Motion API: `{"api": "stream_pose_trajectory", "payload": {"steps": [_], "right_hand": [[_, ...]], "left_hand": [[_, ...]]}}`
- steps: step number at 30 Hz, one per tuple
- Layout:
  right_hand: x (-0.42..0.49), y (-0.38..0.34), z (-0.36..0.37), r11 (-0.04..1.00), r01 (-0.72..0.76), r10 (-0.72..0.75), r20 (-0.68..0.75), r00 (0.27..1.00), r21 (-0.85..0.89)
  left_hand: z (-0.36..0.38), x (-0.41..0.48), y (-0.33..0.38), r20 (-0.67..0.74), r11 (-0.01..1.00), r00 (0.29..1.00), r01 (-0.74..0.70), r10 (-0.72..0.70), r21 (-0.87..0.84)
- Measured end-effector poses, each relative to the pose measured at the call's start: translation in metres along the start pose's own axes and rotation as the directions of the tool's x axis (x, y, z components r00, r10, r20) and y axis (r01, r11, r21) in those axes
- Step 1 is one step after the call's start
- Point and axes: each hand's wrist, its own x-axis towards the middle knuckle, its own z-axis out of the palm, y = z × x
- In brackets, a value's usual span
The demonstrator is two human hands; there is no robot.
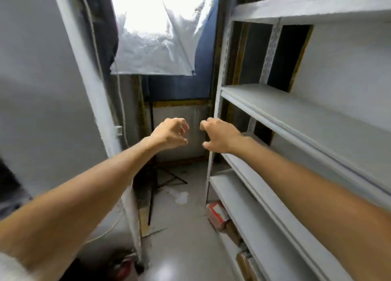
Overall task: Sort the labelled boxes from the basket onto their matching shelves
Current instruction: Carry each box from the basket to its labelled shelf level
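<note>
Head view: left hand [169, 133] and right hand [220, 136] hung loosely curled and empty at mid-frame. Boxes [218, 214] lay low in the shelving [296, 115], lower right. Probably between placements; the next move called for another box from the unseen basket.

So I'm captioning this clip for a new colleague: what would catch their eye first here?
Both outstretched arms fill the middle, the left hand and right hand loosely curled, no box in either. A glaring softbox light hangs top centre, and a white shelf rack runs down the right, with a red-and-white box low down in it.
</note>
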Motion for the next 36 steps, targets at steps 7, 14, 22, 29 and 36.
{"api": "stream_pose_trajectory", "payload": {"steps": [7, 14, 22, 29, 36], "right_hand": [[0.020, -0.115, 0.037, 0.920, 0.372, -0.383, 0.077, 0.920, 0.126], [-0.007, -0.265, 0.054, 0.695, 0.682, -0.715, 0.119, 0.689, 0.227], [-0.119, -0.436, 0.057, 0.288, 0.911, -0.957, 0.113, 0.266, 0.294], [-0.216, -0.554, 0.054, -0.008, 0.937, -0.993, 0.105, -0.047, 0.348], [-0.278, -0.650, 0.060, -0.126, 0.914, -0.980, 0.096, -0.175, 0.385]], "left_hand": [[-0.040, -0.125, -0.085, -0.107, 0.940, 0.937, 0.338, -0.332, 0.044], [-0.060, -0.307, -0.127, -0.257, 0.752, 0.731, 0.659, -0.633, 0.024], [-0.070, -0.546, -0.106, -0.397, 0.373, 0.302, 0.921, -0.867, -0.113], [-0.057, -0.687, -0.084, -0.433, 0.143, 0.033, 0.964, -0.901, -0.223], [-0.055, -0.786, -0.107, -0.430, 0.055, -0.118, 0.928, -0.895, -0.368]]}}
